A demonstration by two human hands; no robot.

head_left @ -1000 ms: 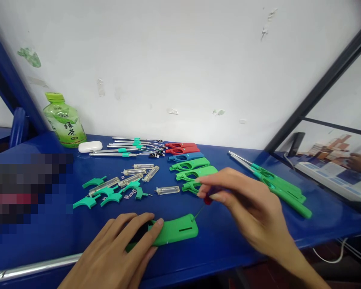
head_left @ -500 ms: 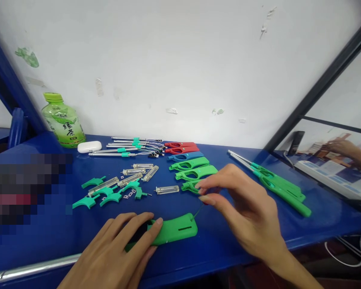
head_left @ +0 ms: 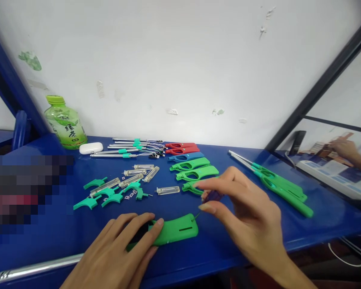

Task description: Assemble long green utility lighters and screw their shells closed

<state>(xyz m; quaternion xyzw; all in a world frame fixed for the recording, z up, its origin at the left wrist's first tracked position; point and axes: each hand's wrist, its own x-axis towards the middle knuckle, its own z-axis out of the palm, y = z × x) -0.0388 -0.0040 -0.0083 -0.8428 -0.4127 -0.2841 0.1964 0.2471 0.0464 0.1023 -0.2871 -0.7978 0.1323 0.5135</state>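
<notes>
My left hand [head_left: 116, 245] presses a green lighter [head_left: 177, 229] down on the blue table. Its fingers cover the trigger end, and a silver tube [head_left: 37, 268] runs out to the left from under the hand. My right hand [head_left: 243, 218] holds a small screwdriver [head_left: 213, 195] with a dark purple handle between thumb and index finger. Its thin shaft slants toward the hole at the lighter's right end; whether the tip sits in the hole I cannot tell. Behind it lie green handle shells [head_left: 197, 174].
Silver rods with wires [head_left: 129, 147], clear fuel tanks [head_left: 167, 190] and teal triggers [head_left: 112, 197] lie at the middle and left. Red shells [head_left: 182, 148] and a blue shell [head_left: 185, 157] lie behind. Two green lighters [head_left: 285, 192] rest right. A tea bottle [head_left: 66, 124] and white case [head_left: 91, 148] stand back left.
My right hand's fingers have spread slightly and shifted, so more of the purple handle shows. My left hand and the green lighter have stayed in place.
</notes>
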